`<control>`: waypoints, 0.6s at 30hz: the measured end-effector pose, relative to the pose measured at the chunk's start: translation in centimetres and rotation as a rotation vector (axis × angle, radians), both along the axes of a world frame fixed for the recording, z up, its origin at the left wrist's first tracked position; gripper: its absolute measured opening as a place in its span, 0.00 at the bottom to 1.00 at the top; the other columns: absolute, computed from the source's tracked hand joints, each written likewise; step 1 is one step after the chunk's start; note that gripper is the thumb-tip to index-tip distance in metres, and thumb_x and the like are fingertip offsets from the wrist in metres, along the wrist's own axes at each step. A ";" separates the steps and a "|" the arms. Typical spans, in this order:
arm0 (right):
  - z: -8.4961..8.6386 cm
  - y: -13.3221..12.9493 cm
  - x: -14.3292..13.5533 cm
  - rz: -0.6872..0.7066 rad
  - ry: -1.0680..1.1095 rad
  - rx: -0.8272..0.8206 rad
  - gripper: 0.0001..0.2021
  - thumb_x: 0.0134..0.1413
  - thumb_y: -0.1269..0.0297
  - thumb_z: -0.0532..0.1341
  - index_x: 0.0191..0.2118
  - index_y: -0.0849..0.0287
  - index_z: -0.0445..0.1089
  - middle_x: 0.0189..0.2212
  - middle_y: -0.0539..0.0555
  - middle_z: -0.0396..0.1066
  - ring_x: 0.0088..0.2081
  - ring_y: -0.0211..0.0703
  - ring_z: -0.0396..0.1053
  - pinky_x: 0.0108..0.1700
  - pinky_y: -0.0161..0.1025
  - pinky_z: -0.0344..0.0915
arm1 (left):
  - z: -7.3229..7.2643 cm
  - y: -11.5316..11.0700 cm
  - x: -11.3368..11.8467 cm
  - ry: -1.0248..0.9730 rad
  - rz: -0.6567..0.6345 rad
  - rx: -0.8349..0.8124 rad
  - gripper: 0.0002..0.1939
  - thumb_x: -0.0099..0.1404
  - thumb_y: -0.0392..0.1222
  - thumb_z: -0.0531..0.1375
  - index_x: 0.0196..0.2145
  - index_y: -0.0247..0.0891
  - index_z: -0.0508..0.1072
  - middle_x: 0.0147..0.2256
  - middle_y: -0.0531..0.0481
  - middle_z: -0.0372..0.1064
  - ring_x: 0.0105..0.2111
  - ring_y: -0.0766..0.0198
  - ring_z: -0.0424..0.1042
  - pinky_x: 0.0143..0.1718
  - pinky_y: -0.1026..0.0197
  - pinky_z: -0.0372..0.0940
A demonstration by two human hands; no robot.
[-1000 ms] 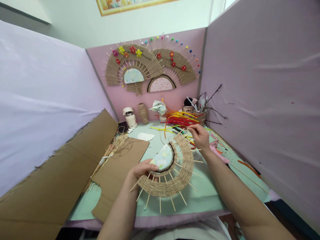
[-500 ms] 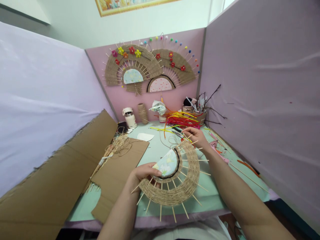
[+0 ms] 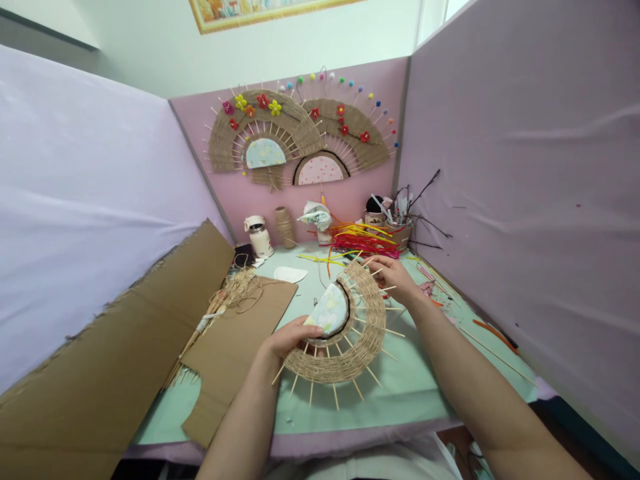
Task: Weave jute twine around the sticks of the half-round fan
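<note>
Woven fan (image 3: 350,333), half-round, lifted just above the green table (image 3: 400,393). Left hand (image 3: 290,337) clamped on its near inner edge, thumb over the patterned paper centre (image 3: 330,313); right hand (image 3: 395,277) pinched shut on the far rim among the skewer tips (image 3: 385,290). Probably light and fairly stiff across the twine band, fragile at the thin protruding sticks. Best held on the woven band or centre, away from the tips.

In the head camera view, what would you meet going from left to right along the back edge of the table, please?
White flask → twine spool → crumpled floral paper → red and yellow strips → basket of tools.
</note>
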State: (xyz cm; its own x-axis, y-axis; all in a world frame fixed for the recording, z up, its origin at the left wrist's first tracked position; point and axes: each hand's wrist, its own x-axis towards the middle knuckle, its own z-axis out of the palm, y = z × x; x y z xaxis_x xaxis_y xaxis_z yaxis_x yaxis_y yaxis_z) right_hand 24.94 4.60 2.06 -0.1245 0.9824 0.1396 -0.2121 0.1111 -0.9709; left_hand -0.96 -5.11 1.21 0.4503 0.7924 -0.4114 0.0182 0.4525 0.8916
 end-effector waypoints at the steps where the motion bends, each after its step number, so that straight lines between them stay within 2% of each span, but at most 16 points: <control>1: 0.1 0.1 0.0 0.014 0.053 -0.016 0.11 0.40 0.59 0.65 0.29 0.60 0.71 0.15 0.44 0.56 0.17 0.30 0.48 0.20 0.32 0.44 | 0.1 0.0 0.2 0.016 0.009 0.007 0.21 0.44 0.47 0.67 0.35 0.34 0.70 0.22 0.50 0.72 0.19 0.65 0.70 0.18 0.67 0.59; 4: 0.4 0.2 0.1 0.107 0.165 -0.090 0.09 0.40 0.59 0.63 0.26 0.60 0.70 0.15 0.45 0.55 0.18 0.31 0.49 0.22 0.33 0.47 | 0.0 0.2 0.6 0.042 0.033 0.034 0.21 0.45 0.49 0.67 0.35 0.34 0.70 0.23 0.50 0.72 0.19 0.65 0.70 0.19 0.66 0.60; 7: 0.7 -0.1 0.0 0.169 0.161 -0.151 0.16 0.44 0.50 0.60 0.26 0.60 0.69 0.16 0.47 0.58 0.19 0.32 0.52 0.22 0.33 0.50 | -0.4 0.4 1.1 0.063 0.027 0.056 0.21 0.46 0.49 0.67 0.35 0.34 0.71 0.24 0.50 0.73 0.21 0.64 0.70 0.22 0.65 0.63; 9: 0.6 -0.3 0.0 0.145 0.088 -0.155 0.18 0.44 0.47 0.61 0.27 0.60 0.68 0.16 0.47 0.60 0.18 0.32 0.54 0.22 0.33 0.49 | -0.6 0.4 1.3 0.071 0.008 0.071 0.20 0.47 0.49 0.67 0.36 0.34 0.71 0.25 0.50 0.73 0.22 0.64 0.71 0.24 0.63 0.64; 13: -0.1 -0.4 -0.3 0.069 -0.079 -0.215 0.17 0.39 0.50 0.66 0.26 0.59 0.65 0.15 0.44 0.60 0.17 0.31 0.55 0.20 0.31 0.46 | -0.6 0.4 1.5 0.097 -0.046 0.098 0.20 0.50 0.51 0.66 0.37 0.34 0.72 0.26 0.49 0.73 0.22 0.65 0.70 0.25 0.64 0.64; 16: -0.7 -0.2 -0.6 0.089 -0.101 -0.275 0.16 0.39 0.52 0.66 0.26 0.58 0.63 0.13 0.42 0.57 0.14 0.29 0.51 0.18 0.30 0.42 | -0.5 0.4 0.9 0.058 -0.159 0.114 0.23 0.50 0.54 0.66 0.37 0.34 0.74 0.27 0.47 0.74 0.25 0.64 0.72 0.25 0.66 0.63; 18: -1.0 -0.2 -1.0 0.153 -0.082 -0.295 0.16 0.37 0.54 0.66 0.24 0.59 0.61 0.13 0.41 0.54 0.14 0.27 0.46 0.18 0.30 0.38 | -0.3 0.4 0.2 0.033 -0.302 0.131 0.25 0.48 0.58 0.66 0.34 0.33 0.75 0.28 0.45 0.75 0.26 0.62 0.72 0.24 0.66 0.63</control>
State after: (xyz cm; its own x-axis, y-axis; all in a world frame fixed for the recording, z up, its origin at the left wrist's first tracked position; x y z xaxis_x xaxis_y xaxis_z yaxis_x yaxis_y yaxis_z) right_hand 23.96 4.41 1.06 -0.2721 0.9481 -0.1648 -0.1245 -0.2045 -0.9709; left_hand -0.74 -4.70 0.96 0.6614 0.6719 -0.3333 0.1642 0.3039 0.9385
